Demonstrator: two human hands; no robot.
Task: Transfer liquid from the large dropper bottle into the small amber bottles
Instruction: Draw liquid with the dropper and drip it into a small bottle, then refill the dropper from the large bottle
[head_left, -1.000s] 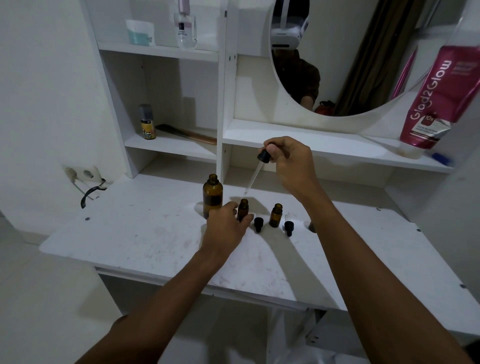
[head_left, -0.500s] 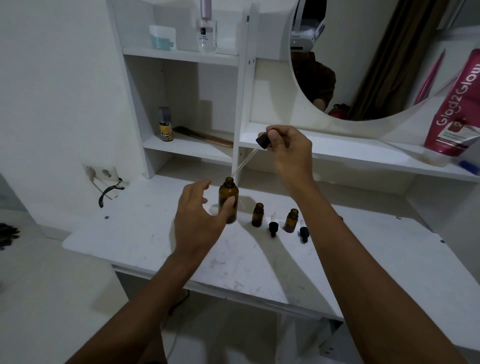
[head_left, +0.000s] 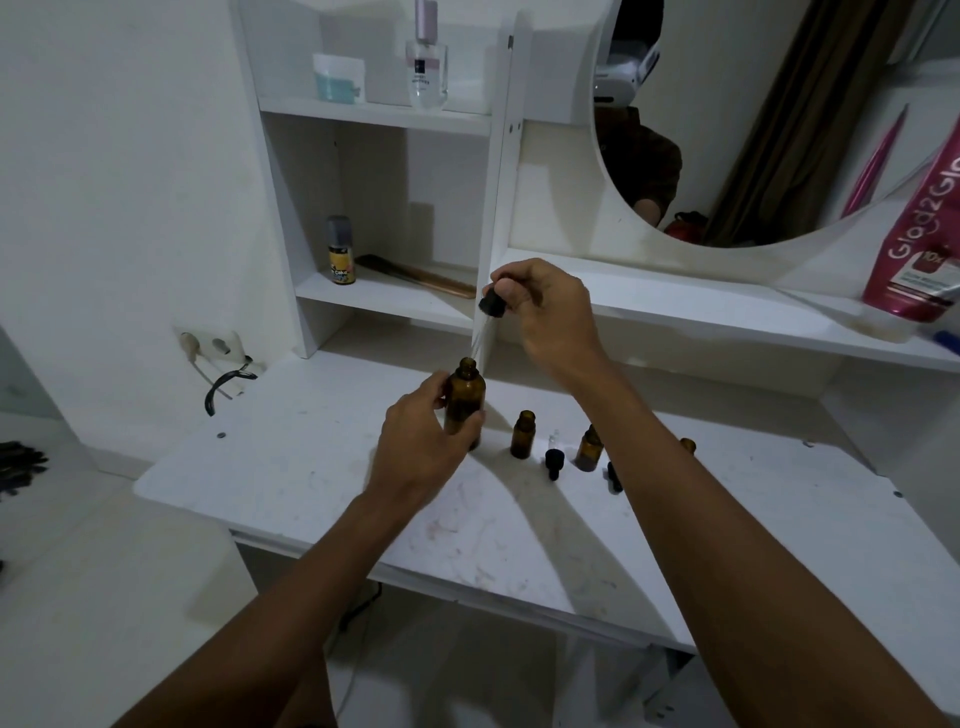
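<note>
Head view looks down on the dusty white worktop, and both bare arms reach up across it from the bottom of the picture. The left grip has changed the most. One second ago it was at the first little bottle. Half a second ago it was open in the air. Now its fingers and thumb are wrapped round the big brown glass bottle, which stands upright near the back of the worktop, at the left end of the row. The back of that hand faces us, and its arm comes in from the lower left. The right grip sits higher, above and a bit to the right of the big bottle, with the wrist bent down. It pinches the clear glass dropper with a black rubber top by that top. The dropper used to point at the first little bottle. Now it slants down and left, with its tip right at the big bottle's open mouth. I cannot tell if the tip is inside yet. I think the person is going back for more liquid. The small brown glass bottles stand in a row to the right, with no hand on them, and the last one is half hidden behind the right arm. Two small black caps lie just in front of them.
</note>
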